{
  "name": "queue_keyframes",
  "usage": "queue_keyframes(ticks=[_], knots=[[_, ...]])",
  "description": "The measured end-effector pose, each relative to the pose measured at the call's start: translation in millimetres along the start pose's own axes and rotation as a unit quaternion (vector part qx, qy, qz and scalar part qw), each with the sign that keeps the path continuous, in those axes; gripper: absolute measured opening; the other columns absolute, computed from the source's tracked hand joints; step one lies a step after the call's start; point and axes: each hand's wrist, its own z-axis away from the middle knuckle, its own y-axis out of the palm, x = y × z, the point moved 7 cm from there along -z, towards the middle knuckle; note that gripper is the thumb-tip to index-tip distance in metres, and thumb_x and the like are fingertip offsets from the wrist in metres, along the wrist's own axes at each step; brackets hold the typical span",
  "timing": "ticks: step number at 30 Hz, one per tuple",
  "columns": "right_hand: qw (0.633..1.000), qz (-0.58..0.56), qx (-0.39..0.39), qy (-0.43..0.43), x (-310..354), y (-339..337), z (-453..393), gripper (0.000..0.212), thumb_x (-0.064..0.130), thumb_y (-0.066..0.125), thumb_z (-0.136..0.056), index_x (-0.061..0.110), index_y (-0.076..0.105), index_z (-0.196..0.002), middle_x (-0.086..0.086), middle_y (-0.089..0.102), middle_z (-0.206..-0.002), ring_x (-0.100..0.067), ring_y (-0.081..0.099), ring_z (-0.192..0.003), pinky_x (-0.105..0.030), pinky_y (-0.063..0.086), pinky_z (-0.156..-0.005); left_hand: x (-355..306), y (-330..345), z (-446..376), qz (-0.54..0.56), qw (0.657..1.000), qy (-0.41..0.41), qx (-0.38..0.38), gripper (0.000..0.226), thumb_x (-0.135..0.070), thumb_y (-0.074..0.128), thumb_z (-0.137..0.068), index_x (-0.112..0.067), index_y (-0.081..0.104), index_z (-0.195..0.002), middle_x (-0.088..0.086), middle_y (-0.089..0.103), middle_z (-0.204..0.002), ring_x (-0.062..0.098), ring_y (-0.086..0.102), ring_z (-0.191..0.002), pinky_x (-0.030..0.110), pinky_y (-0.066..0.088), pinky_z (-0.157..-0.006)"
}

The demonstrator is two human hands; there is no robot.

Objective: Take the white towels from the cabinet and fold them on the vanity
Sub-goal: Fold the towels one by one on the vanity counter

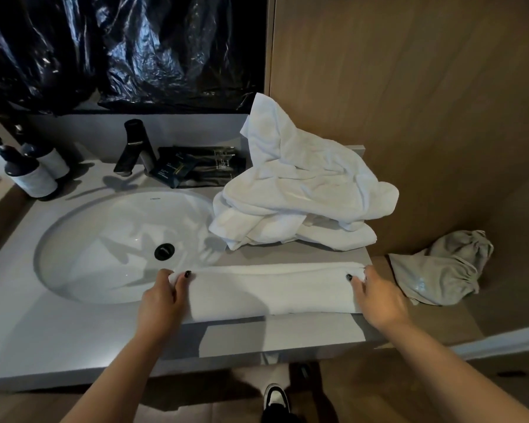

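— Where is the towel being folded?
— A folded white towel (269, 290) lies along the tabletop's (74, 337) front edge, right of the sink (110, 239). The left hand (162, 296) pinches its left end, the right hand (376, 296) its right end.
— And the rest?
— A crumpled towel pile (300, 190) sits behind it.

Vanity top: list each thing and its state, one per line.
folded towel: flat on the vanity edge, held at both ends
left hand: pinches its left end
right hand: pinches its right end
towel pile: crumpled, unfolded
sink: dry, drain open
faucet: off
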Motion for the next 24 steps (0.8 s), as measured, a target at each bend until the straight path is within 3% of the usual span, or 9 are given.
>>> queue_keyframes(ticks=[3,6,9,12,16,19,24], knots=[[0.999,0.010,-0.026,0.026,1,1,1,0.024,0.037,0.042,-0.101,0.015,0.051,-0.107,0.005,0.052,-0.069,-0.014,0.048,-0.057,-0.028,0.034,-0.049,-1,1,-13,-0.025,1.000,0.002,0.012,0.023,-0.039,0.049,-0.098,-0.020,0.043,-0.087,-0.010,0.045,-0.057,0.011,0.039,-0.050,0.029,0.032,-0.048],[0.998,0.008,-0.046,0.039,-1,0,0,0.027,0.037,0.042,-0.102,0.014,0.054,-0.109,-0.002,0.061,-0.074,-0.019,0.051,-0.063,-0.029,0.036,-0.056,8,9,-23,-0.025,0.998,-0.040,0.044,0.028,-0.042,0.046,-0.100,-0.017,0.043,-0.087,-0.003,0.048,-0.063,0.024,0.045,-0.065,0.038,0.039,-0.061],[0.998,0.007,-0.054,0.038,-2,0,-2,0.028,0.038,0.041,-0.102,0.016,0.055,-0.113,0.001,0.059,-0.072,-0.017,0.050,-0.062,-0.028,0.035,-0.054,10,15,-32,-0.022,0.993,-0.076,0.082,0.039,-0.047,0.044,-0.099,-0.014,0.047,-0.079,0.001,0.053,-0.064,0.031,0.055,-0.069,0.038,0.038,-0.063],[0.998,0.007,-0.057,0.037,-10,1,-2,0.028,0.037,0.041,-0.101,0.016,0.054,-0.114,0.006,0.051,-0.065,-0.016,0.049,-0.057,-0.027,0.032,-0.049,10,18,-35,0.001,0.987,-0.095,0.130,0.048,-0.057,0.050,-0.093,-0.012,0.057,-0.078,0.007,0.062,-0.064,0.025,0.060,-0.064,0.034,0.041,-0.056],[0.996,0.011,-0.079,0.047,-25,0,0,0.025,0.037,0.045,-0.099,0.016,0.055,-0.106,0.010,0.043,-0.060,-0.005,0.037,-0.047,-0.020,0.021,-0.042,10,15,-10,0.104,0.976,-0.071,0.176,0.035,-0.058,0.065,-0.081,-0.023,0.068,-0.083,-0.004,0.070,-0.071,0.011,0.064,-0.062,0.023,0.047,-0.055],[0.996,0.012,-0.079,0.043,-26,0,-1,0.024,0.037,0.044,-0.099,0.016,0.055,-0.106,0.008,0.045,-0.060,-0.006,0.038,-0.047,-0.020,0.023,-0.043,4,11,3,0.093,0.985,-0.040,0.137,0.036,-0.055,0.055,-0.087,-0.020,0.057,-0.080,0.008,0.061,-0.065,0.013,0.054,-0.055,0.031,0.043,-0.053],[0.996,0.039,-0.079,0.032,-20,-7,-2,0.026,0.036,0.044,-0.100,0.013,0.054,-0.108,0.001,0.051,-0.058,-0.022,0.053,-0.050,-0.029,0.041,-0.046,-18,15,2,-0.014,0.998,-0.002,0.060,0.021,-0.030,0.051,-0.100,-0.016,0.043,-0.086,0.001,0.056,-0.061,0.021,0.054,-0.053,0.032,0.039,-0.047]])
